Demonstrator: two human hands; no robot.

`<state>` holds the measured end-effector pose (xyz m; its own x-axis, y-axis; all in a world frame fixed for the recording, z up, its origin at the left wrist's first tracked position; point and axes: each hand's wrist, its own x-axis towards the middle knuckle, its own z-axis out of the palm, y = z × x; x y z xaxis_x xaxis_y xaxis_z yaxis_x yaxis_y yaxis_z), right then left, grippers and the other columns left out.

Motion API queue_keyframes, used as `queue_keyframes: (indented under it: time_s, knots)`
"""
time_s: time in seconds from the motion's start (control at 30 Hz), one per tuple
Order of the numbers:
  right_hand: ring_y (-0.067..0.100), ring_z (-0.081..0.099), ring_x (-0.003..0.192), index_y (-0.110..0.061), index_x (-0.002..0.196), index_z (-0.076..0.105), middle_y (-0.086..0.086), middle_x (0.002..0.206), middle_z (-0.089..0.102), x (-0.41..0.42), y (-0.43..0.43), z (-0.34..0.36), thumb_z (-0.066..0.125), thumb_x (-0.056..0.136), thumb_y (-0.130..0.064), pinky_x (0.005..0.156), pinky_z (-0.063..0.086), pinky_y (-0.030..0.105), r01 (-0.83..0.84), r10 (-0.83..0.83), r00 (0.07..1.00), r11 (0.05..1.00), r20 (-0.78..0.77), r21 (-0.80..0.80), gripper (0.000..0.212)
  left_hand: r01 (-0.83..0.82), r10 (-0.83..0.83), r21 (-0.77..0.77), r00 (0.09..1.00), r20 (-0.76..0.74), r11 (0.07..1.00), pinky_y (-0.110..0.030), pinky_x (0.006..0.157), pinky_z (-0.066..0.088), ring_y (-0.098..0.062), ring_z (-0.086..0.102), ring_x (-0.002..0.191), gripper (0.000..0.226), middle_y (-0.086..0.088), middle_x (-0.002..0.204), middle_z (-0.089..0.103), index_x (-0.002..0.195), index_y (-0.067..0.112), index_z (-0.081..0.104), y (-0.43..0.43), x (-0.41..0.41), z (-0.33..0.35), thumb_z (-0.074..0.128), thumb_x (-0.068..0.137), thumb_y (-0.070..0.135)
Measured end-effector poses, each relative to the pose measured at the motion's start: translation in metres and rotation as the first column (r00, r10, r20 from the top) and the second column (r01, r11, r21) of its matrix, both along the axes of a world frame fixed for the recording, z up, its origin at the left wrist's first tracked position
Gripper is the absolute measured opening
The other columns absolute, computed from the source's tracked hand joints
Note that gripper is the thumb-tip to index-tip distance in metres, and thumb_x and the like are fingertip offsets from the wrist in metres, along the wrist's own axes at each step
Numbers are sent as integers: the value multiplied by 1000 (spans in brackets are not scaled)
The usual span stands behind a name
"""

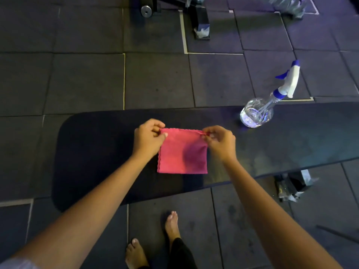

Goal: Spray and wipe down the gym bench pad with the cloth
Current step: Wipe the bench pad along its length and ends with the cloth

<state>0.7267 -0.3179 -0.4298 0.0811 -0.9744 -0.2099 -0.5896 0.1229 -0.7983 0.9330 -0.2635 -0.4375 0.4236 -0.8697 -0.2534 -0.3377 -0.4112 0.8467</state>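
Observation:
A pink cloth (182, 154), folded into a rectangle, lies flat on the black bench pad (101, 152), near its middle. My left hand (148, 137) pinches the cloth's far left corner. My right hand (220, 141) pinches its far right corner. A clear spray bottle (258, 111) with a white and blue trigger head stands on the pad's far edge, to the right of my hands, and holds a little liquid.
Dark rubber floor tiles surround the bench. A bench foot wrapped in plastic (293, 184) shows below the pad at the right. Black equipment frames (200, 18) stand at the far side. My bare feet (171, 228) are on the floor in front of the pad.

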Motion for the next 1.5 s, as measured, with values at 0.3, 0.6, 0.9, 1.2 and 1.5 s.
queue_keyframes:
  time_s: [0.3, 0.6, 0.9, 1.2, 1.5]
  knots:
    - [39, 47, 129, -3, 126, 58, 20, 141, 51, 17, 11, -33, 68, 76, -9, 95, 45, 49, -438, 247, 821, 852, -515, -289, 52, 77, -67, -6, 901, 429, 997, -35, 85, 40, -22, 54, 105, 34, -1, 109, 60, 116, 16, 59, 6, -7, -35, 69, 84, 22]
    - [22, -11, 150, -18, 155, 0, 7, 164, -6, 20, 64, -64, 21, 95, -66, 120, 2, 54, -732, 545, 517, 681, -660, -12, 80, 174, -95, -100, 843, 529, 980, -40, 92, 40, -19, 51, 124, 31, -3, 135, 57, 121, 15, 61, 67, -20, -43, 53, 92, 20]
    - [16, -10, 150, -19, 155, 15, 2, 163, 3, 20, 62, -48, 29, 99, -55, 122, -4, 41, -580, 506, 737, 814, -448, -36, 68, -16, 14, 6, 963, 268, 1000, -40, 96, 45, -28, 51, 114, 54, -13, 124, 56, 129, 3, 52, 80, -38, -32, 73, 83, 22]
    - [24, 26, 146, -7, 130, 57, 13, 152, 39, -7, 82, -26, 58, 95, -14, 117, 22, 29, -41, 36, 989, 999, -143, -34, 35, -160, 128, 381, 986, 109, 910, -39, 72, 52, -30, 63, 86, 33, -10, 94, 63, 77, 13, 54, 33, -55, -14, 80, 72, 32]
    - [22, 50, 131, -7, 114, 68, 11, 138, 57, -59, 56, -8, 64, 91, -8, 110, 38, 36, 277, -278, 960, 960, -22, -23, 23, -120, 320, 339, 706, -631, 933, -41, 85, 52, -26, 64, 95, 14, -9, 96, 69, 92, 8, 65, -2, -83, 31, 65, 80, 3]
